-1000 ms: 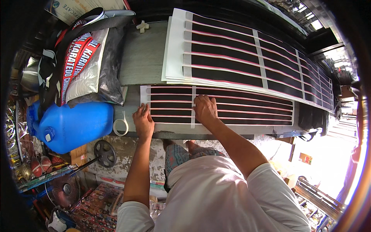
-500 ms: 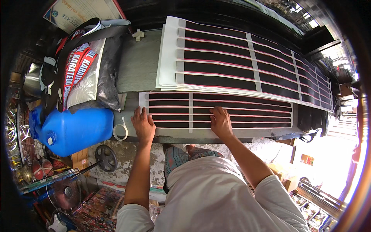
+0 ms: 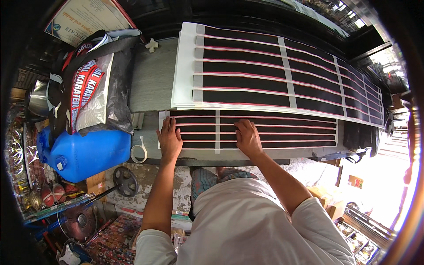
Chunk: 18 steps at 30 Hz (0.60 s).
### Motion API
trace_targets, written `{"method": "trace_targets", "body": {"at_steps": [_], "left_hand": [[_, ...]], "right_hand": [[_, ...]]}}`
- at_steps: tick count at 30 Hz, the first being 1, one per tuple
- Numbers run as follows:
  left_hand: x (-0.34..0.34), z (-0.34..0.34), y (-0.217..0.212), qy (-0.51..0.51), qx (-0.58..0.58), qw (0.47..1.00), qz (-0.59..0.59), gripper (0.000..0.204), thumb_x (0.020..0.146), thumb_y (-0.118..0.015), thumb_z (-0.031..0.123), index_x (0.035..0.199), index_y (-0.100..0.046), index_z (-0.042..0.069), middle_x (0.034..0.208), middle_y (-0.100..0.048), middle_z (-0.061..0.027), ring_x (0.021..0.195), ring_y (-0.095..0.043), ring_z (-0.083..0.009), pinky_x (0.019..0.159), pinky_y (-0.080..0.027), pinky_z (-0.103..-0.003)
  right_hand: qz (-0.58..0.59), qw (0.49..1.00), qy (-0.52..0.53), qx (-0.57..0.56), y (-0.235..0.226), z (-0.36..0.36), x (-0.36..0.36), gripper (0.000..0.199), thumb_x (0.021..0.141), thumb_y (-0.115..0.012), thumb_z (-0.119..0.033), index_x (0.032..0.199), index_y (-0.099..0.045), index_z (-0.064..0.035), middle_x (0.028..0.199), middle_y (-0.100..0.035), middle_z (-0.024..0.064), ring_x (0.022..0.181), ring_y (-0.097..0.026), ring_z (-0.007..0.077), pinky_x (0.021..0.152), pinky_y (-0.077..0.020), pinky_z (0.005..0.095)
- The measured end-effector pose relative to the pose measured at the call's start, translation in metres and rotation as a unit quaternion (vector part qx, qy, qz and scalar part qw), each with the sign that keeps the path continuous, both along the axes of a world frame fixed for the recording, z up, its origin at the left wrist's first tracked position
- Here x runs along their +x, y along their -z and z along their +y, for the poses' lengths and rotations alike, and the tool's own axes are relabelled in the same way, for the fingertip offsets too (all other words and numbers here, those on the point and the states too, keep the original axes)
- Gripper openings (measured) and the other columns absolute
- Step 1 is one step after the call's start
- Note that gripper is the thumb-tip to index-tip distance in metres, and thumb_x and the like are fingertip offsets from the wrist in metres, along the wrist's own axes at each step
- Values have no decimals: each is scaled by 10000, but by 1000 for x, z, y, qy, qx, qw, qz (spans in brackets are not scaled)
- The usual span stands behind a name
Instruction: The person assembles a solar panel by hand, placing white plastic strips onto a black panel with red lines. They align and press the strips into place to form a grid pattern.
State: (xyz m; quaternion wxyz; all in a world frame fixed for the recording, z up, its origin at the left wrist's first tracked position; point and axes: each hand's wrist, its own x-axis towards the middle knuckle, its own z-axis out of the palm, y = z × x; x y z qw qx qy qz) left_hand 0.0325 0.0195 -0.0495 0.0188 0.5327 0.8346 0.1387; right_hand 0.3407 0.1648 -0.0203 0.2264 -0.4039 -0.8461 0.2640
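A long white sheet with black strips and red lines (image 3: 282, 130) lies along the near edge of a grey table (image 3: 150, 84). My left hand (image 3: 169, 139) presses flat on its left end, fingers spread. My right hand (image 3: 248, 138) lies flat on the sheet near its middle, to the right of a white cross band. A bigger stack of the same striped sheets (image 3: 265, 75) lies just behind, overlapping the near sheet's far edge.
A roll of white tape (image 3: 139, 153) sits at the table's near left edge. A blue jerrycan (image 3: 86, 152) and a grey bag with red-lettered cloth (image 3: 95, 88) stand to the left. A small white cross piece (image 3: 151, 44) lies at the back. Clutter fills the floor below.
My right hand has slid right along the near sheet, from near the cross band toward the middle. The left hand stays pressed on the left end.
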Motion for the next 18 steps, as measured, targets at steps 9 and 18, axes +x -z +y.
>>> {"method": "trace_targets", "body": {"at_steps": [9, 18], "left_hand": [[13, 24, -4, 13, 72, 997, -35, 350, 1018, -687, 67, 1363, -722, 20, 1458, -629, -190, 1354, -585, -398, 1139, -530, -495], [16, 27, -4, -8, 82, 994, -71, 295, 1017, -694, 64, 1304, -750, 33, 1424, -638, -190, 1336, -590, -402, 1131, -529, -510]], "right_hand": [[32, 999, -19, -3, 0, -2, -3, 301, 923, -678, 38, 1218, -714, -13, 1206, -674, 196, 1085, -641, 425, 993, -543, 522], [24, 1000, -7, -1, -1, -2, 2, 303, 917, -677, 45, 1212, -720, -12, 1215, -672, 192, 1091, -644, 421, 994, -549, 522]]}}
